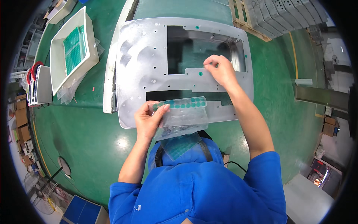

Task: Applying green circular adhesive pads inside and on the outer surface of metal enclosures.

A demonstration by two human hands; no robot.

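Note:
My left hand [148, 120] grips a clear sheet of round green stickers [188, 103] between thumb and fingers, over the near edge of a large silver metal panel [141, 74]. Below the stickers hang folded clear film layers, and another sheet with green dots [181, 147] lies against my front. My right hand [222, 71] hovers at the panel's middle, thumb and forefinger pinched together; whatever they hold is too small to make out. Just left of it, a green dot [200, 74] sits on a tab of the panel. Further green dots are on its far and right edges.
A white tray [56, 71] with green sheets inside stands at the far left, beside rolls of red tape [36, 69]. Grey stacked metal parts [283, 15] rest on a wooden pallet [244, 18] at the far right. A pale beam [112, 74] runs along the panel's left side.

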